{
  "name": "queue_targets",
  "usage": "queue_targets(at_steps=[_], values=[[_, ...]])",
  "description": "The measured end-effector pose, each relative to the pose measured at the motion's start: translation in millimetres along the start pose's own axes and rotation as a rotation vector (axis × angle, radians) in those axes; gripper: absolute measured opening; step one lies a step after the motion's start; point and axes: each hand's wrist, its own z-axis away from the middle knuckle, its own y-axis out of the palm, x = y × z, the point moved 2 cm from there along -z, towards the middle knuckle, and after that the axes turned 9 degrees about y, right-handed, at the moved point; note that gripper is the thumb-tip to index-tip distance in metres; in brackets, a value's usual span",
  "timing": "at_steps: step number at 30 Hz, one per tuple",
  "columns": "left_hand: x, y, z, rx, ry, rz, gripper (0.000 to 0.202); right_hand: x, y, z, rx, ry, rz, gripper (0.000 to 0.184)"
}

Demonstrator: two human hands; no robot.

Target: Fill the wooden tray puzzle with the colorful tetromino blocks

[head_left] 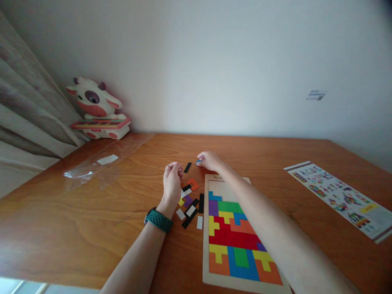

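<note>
My right hand (210, 160) is at the far end of the puzzle board, its fingertips pinching a small blue puzzle piece (199, 161). My left hand (173, 179) hovers left of it with the fingers curled together; what they hold, if anything, is hidden. Under and beside the left hand lies a loose heap of pieces, among them an orange piece (192, 184), a purple piece (188, 201) and several black and white strips. One black strip (188, 167) lies apart between the hands. The wooden board (206, 245) carries fitted coloured pieces, partly covered by my right forearm.
A printed pattern sheet (339, 198) lies on the right of the wooden table (122, 228). At the left are a clear plastic bag (82, 173) with a white label and a cow-shaped toy keyboard (99, 110) near the curtain (27, 102). A wall stands behind the table.
</note>
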Motion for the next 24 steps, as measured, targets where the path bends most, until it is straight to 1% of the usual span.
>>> queue_targets(at_steps=[4, 7, 9, 11, 12, 14, 16, 18, 21, 22, 24], values=[[1.9, 0.4, 1.2, 0.063, 0.004, -0.041, 0.023, -1.7, -0.1, -2.8, 0.009, 0.038, -0.081, 0.01], [3.1, 1.6, 2.1, 0.1, 0.014, -0.085, 0.024, -1.2, -7.1, 8.4, -0.057, 0.038, -0.146, 0.011], [3.1, 2.9, 3.6, 0.115, 0.015, -0.104, 0.025, -4.0, -15.9, 24.1, -0.11, 0.032, -0.186, 0.012], [2.5, 4.8, 6.3, 0.14, 0.014, -0.125, 0.025, -10.7, -26.7, 46.0, -0.142, 0.02, -0.227, 0.012], [2.2, 5.9, 8.2, 0.156, 0.015, -0.143, 0.025, -15.7, -32.4, 58.5, -0.163, 0.017, -0.303, 0.012], [2.2, 8.6, 12.7, 0.2, 0.019, -0.185, 0.023, -27.3, -41.5, 84.4, -0.16, 0.013, -0.421, 0.015], [3.4, 11.4, 17.7, 0.258, 0.03, -0.216, 0.021, -38.7, -45.8, 108.2, -0.117, 0.017, -0.534, 0.021], [6.1, 14.1, 22.6, 0.321, 0.039, -0.235, 0.019, -47.8, -45.6, 127.0, -0.105, 0.06, -0.662, 0.027], [10.8, 16.5, 28.6, 0.39, 0.034, -0.273, 0.02, -52.2, -38.9, 143.6, -0.095, 0.128, -0.774, 0.042], [11.6, 16.8, 30.1, 0.402, 0.037, -0.285, 0.02, -51.3, -36.4, 146.4, -0.091, 0.141, -0.799, 0.042], [11.0, 17.7, 32.6, 0.443, 0.071, -0.313, 0.02, -47.9, -32.6, 149.6, -0.084, 0.152, -0.84, 0.032]])
